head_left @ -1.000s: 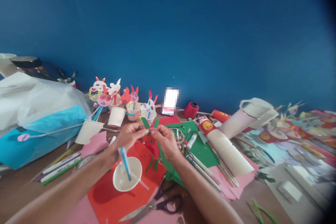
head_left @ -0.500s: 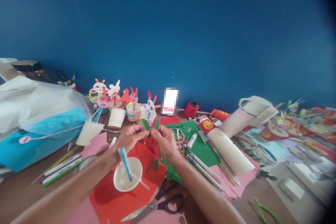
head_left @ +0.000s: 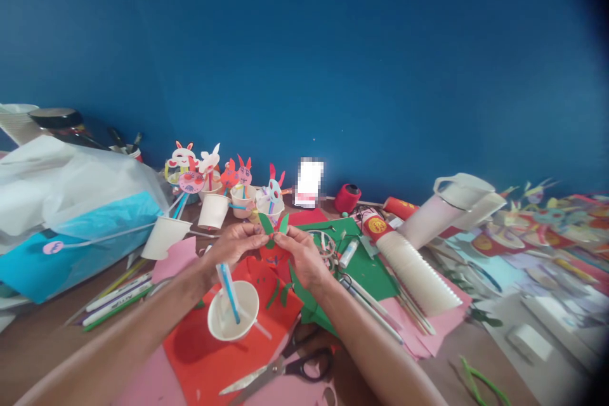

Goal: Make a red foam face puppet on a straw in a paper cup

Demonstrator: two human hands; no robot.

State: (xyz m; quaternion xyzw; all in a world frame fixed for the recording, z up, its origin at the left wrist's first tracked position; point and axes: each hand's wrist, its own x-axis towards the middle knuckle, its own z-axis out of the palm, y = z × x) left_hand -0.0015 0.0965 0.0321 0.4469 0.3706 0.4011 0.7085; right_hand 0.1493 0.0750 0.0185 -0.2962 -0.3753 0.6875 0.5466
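Observation:
Between my hands is a red paper figure point(head_left: 273, 255) with two green ear-shaped pieces point(head_left: 266, 223) standing up at its top. My left hand point(head_left: 240, 244) pinches its left side near the base of the ears. From the other side my right hand point(head_left: 301, 250) pinches it the same way, the fingertips of both hands close together. A white paper cup point(head_left: 219, 325) with a blue straw stands below, on red paper point(head_left: 190, 365). Small green cut pieces point(head_left: 284, 294) lie on that paper.
Scissors point(head_left: 276, 369) lie at the front. Cups with paper animal faces point(head_left: 191, 181) stand at the back left. Green paper point(head_left: 368, 266), pens and a stack of cups point(head_left: 419, 273) lie to the right, near a white jug point(head_left: 435, 206). A plastic bag point(head_left: 71, 184) fills the left.
The red figure between my hands shows more of its front, and the green ears are slightly shifted. Both hands keep their pinch. The view has moved slightly.

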